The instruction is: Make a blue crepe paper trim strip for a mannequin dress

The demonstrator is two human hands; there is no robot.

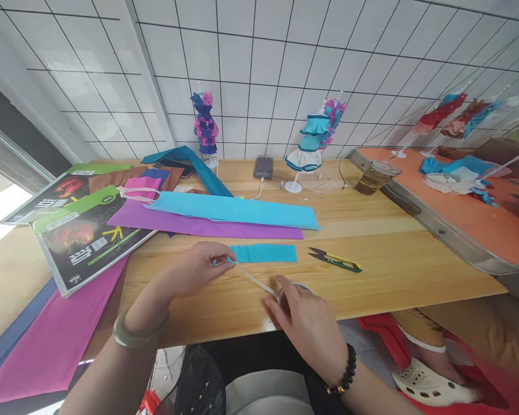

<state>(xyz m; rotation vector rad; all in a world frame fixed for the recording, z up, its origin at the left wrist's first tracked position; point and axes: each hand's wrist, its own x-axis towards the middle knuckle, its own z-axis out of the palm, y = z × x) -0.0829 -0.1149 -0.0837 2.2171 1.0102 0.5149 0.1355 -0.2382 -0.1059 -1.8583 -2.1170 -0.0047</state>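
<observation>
My left hand (199,268) pinches the free end of a white tape strip (255,281) at the left edge of a small turquoise paper piece (266,253) lying on the wooden table (393,253). My right hand (305,323) grips the tape roll (296,290) near the table's front edge, and the strip runs taut between the two hands. A pair of thread snips (335,260) with a yellow-green handle lies just right of the turquoise piece.
Long turquoise (237,208) and purple (199,225) paper sheets lie behind. Paper packs (86,236) sit at left over magenta paper (56,340). Small dress models (205,127), a phone (263,167), a drink cup (376,176) and an orange tray (458,213) stand farther back. Another person's leg and shoe (432,383) are at right.
</observation>
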